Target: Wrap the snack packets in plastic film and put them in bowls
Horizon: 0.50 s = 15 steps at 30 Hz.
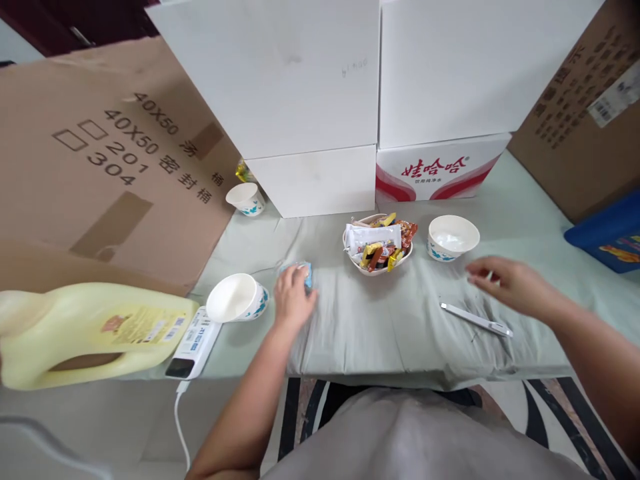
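Note:
My left hand (294, 299) reaches down to the cloth with fingers and thumb curled round a small blue packet (309, 275), partly hidden under the fingers. My right hand (507, 283) hovers at the right, fingers loosely bent and thumb apart from them, nothing seen in it. Just left of it stands a white paper bowl (453, 235) with blue print and something clear or shiny inside. Below that hand lies a slim silver-white utility knife (477, 320). Between my hands sits a light basket (376, 270) heaped with wrapped candies and a white sachet.
A second paper bowl (235, 298) tilts beside a white power strip (193, 347) and a yellow jug (95, 333) lying down. Another paper bowl (246, 200) stands farther back. White boxes (310, 80) and brown cartons (115, 167) wall the table; a blue container (607, 233) is right.

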Tool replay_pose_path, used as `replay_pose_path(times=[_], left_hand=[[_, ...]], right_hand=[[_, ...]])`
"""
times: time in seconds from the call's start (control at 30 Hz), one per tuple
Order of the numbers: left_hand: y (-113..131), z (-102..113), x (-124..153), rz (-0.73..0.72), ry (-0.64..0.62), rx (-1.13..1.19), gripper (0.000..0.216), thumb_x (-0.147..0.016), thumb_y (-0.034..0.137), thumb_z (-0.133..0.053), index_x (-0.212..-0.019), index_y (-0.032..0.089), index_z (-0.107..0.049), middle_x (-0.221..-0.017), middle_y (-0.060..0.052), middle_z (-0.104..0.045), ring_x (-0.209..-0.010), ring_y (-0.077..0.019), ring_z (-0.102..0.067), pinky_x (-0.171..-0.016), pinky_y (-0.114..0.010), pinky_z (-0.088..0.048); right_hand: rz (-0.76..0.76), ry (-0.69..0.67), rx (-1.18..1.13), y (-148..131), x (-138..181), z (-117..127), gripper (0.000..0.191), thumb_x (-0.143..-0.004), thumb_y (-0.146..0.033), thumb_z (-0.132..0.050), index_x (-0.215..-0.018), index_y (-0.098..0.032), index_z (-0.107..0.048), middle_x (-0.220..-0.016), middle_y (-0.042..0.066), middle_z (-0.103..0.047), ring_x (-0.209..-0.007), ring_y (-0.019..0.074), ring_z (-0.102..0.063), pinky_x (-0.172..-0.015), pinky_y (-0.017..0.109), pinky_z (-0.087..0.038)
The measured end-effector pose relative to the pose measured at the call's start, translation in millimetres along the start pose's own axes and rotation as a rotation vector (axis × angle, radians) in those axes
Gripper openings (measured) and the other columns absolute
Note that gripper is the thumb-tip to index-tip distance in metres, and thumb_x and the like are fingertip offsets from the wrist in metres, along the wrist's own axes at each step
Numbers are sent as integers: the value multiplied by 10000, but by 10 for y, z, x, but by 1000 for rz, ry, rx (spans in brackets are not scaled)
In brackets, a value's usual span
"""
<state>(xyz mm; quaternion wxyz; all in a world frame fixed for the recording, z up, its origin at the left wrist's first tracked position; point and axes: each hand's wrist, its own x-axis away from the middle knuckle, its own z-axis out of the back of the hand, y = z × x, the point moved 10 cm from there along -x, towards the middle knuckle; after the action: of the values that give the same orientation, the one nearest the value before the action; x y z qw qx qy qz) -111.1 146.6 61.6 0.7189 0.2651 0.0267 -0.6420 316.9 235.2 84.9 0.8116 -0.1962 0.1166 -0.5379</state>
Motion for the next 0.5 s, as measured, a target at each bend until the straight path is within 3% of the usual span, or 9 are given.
replay_pose_path(times=[0.1,0.23,0.3,0.37,0.43,0.5], left_hand=[[-352,-39,-44,66,-62,-27,452,-749,147,-611,-1197,204,-586,-1282,-147,-556,-1222,-353,-510,-1040,-538,-403],[-250,-54,-4,146,-64,204,372,-775,228,-609,-1145,223,-581,-1137,-93,-647,-1086,-287,-597,-979,-461,-465],[33,-211,69,161,-219,464,363,-817,354,-598,-1150,214,-561,-1020,-58,-678,-933,-232,-641,-847,-381,-528],[517,-453,196,84,-496,728,358,-872,433,-536,-1132,189,-573,-935,-45,-690,-817,-188,-649,-732,-309,-539],[980,-638,318,-24,-703,837,336,-881,442,-542,-1064,172,-620,-925,-51,-702,-807,-180,-653,-712,-285,-532],[1253,-782,325,-100,-731,771,280,-861,409,-588,-1009,182,-658,-951,-48,-713,-845,-190,-660,-746,-296,-530]], right_hand=[[124,-35,-26,52,487,-448,241,-845,-410,-589,-1023,-276,-678,-1050,100,-699,-925,267,-653,-781,405,-527],[105,96,96,89,761,-722,267,-893,-320,-490,-1073,-225,-663,-981,104,-685,-938,274,-646,-790,423,-540],[125,132,123,13,796,-746,262,-907,-284,-476,-1082,-216,-659,-962,102,-676,-915,257,-640,-795,404,-538],[155,139,130,-81,798,-744,250,-911,-258,-476,-1077,-214,-658,-942,96,-671,-889,244,-633,-789,390,-537],[177,137,134,-165,785,-741,243,-911,-239,-474,-1072,-213,-655,-932,92,-667,-880,242,-628,-785,391,-538],[179,137,134,-235,770,-741,243,-917,-229,-464,-1078,-213,-645,-947,91,-662,-882,237,-631,-777,390,-543]])
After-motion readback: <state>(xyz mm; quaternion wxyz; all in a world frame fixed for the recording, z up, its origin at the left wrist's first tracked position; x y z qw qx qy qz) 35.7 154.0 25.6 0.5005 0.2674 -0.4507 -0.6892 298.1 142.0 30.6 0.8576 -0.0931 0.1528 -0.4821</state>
